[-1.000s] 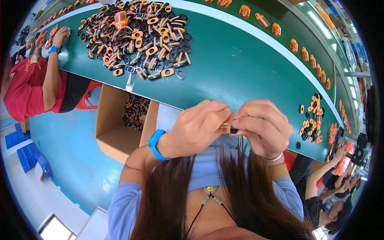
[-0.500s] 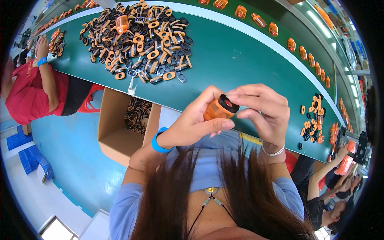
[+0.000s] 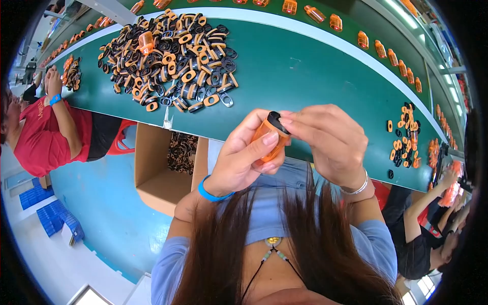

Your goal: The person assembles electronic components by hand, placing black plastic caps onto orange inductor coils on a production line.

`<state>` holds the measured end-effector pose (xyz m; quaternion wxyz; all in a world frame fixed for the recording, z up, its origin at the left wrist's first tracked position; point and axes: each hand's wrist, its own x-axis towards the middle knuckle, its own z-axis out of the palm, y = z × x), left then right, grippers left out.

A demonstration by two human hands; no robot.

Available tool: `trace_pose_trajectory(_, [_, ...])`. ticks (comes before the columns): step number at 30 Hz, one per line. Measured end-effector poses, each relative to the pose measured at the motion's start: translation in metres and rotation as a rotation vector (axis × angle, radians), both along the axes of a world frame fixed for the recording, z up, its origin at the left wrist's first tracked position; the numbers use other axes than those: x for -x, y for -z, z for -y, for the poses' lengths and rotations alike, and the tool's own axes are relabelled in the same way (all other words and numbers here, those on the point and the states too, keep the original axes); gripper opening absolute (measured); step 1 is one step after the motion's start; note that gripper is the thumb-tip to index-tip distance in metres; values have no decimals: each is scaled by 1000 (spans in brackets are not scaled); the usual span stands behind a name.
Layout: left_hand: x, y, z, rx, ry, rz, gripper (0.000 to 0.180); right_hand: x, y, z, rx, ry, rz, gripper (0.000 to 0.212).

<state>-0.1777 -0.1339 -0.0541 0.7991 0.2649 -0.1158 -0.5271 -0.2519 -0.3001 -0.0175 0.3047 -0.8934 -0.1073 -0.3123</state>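
My left hand (image 3: 236,160) is wrapped round a translucent orange plastic housing (image 3: 267,148), its thumb lying across the front. The housing stands tilted over the near edge of the table, with a black oval ring (image 3: 275,120) at its top end. From the right, the bunched fingertips of my right hand (image 3: 333,142) pinch at the ring's right rim. Part of the ring is covered by these fingers, so I cannot tell how firmly it is seated.
A big heap of black and orange oval rings (image 3: 168,71) lies on the green table (image 3: 284,81), with an orange housing (image 3: 146,42) on top. More housings (image 3: 336,22) line the far strip. A cardboard box (image 3: 152,188) stands below. Co-workers sit at both sides; a smaller heap (image 3: 404,137) lies right.
The orange housing has been tipped more upright in my left hand. My right fingers have drawn together onto the black ring. The whole view has shifted slightly.
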Motion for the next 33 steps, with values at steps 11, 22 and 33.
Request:
trace_pose_trajectory(11, [-8,3,0,-123,-70,267,27,-6,2,10,-234,-105,-111,30])
trace_pose_trajectory(22, [-9,11,7,30,8,78,23,-13,21,10,-482,-274,-241,30])
trace_pose_trajectory(33, [-16,35,1,-124,-225,303,40,11,102,70,-37,87,-499,34])
